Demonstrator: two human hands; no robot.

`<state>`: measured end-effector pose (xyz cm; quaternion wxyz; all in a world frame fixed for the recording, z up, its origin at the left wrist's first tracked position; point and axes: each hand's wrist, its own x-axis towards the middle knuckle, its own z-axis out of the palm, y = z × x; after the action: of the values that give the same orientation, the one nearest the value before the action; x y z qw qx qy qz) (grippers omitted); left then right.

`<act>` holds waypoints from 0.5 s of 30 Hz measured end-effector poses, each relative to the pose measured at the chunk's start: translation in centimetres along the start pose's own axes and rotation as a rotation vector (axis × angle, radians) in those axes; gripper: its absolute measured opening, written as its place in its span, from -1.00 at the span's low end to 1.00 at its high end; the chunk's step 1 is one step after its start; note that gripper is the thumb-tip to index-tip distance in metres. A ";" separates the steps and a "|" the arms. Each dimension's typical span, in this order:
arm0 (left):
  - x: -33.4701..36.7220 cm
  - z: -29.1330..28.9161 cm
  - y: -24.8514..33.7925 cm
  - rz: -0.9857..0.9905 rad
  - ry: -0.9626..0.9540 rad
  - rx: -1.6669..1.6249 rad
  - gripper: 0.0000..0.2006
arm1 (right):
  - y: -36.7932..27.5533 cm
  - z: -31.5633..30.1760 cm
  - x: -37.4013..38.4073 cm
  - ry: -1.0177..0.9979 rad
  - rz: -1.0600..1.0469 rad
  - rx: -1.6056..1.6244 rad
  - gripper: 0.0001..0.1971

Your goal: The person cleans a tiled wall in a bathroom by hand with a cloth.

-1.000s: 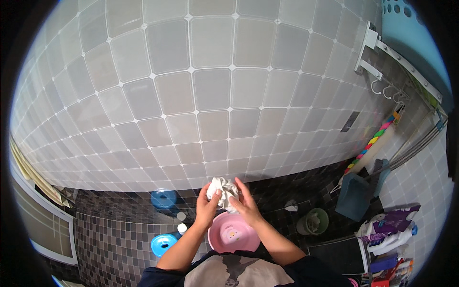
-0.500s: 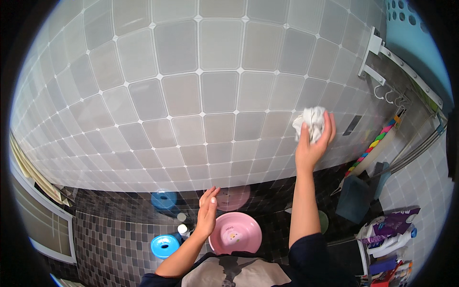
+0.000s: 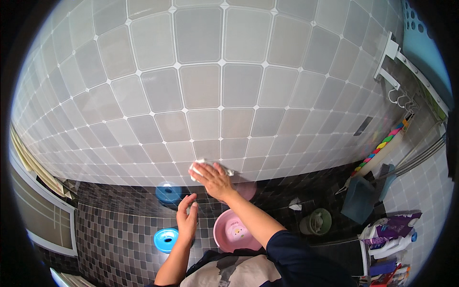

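My right hand (image 3: 216, 182) presses a crumpled white cloth (image 3: 230, 172) against the lower part of the grey tiled wall (image 3: 201, 86). The cloth lies mostly under the palm and fingers, with only its edges showing. My right forearm crosses over the far right side of a pink basin (image 3: 222, 234), which stands on the floor in front of me. My left hand (image 3: 187, 215) hangs free to the left of the basin, fingers apart and slightly bent, holding nothing.
A blue ring-shaped stool (image 3: 166, 240) stands left of the basin on dark mosaic tiles. To the right are a greenish bin (image 3: 316, 221), a dustpan (image 3: 358, 198) and a purple bag (image 3: 389, 227). A hooked rack (image 3: 399, 95) and a light-blue basket (image 3: 425, 48) are mounted high right.
My right hand has swept left and down along the wall with the cloth, which was bunched in its fingers and is now flattened. My left hand has shifted slightly left and lower.
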<state>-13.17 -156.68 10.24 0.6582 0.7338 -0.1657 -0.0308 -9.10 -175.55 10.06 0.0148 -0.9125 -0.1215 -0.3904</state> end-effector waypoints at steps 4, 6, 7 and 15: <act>-0.8 -1.6 -1.1 -0.113 0.048 -0.115 -0.70 | 1.7 -0.2 -4.3 -0.237 -0.024 0.047 -0.40; -1.2 -1.8 -1.0 -0.152 0.049 -0.161 -0.71 | 4.0 -1.4 -6.3 -0.253 0.017 -0.021 -0.39; -1.4 -1.7 -1.0 -0.170 0.049 -0.188 -0.72 | 5.3 -2.3 -7.2 -0.219 0.033 -0.087 -0.38; -1.8 1.0 -1.0 -0.233 -0.164 -0.155 -0.69 | 6.8 -10.5 3.0 0.213 0.219 -0.007 -0.40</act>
<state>-14.96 -157.08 8.84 0.6889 0.6901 -0.1298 -0.1796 -12.95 -182.79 19.99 0.0670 -0.8739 -0.0176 -0.4812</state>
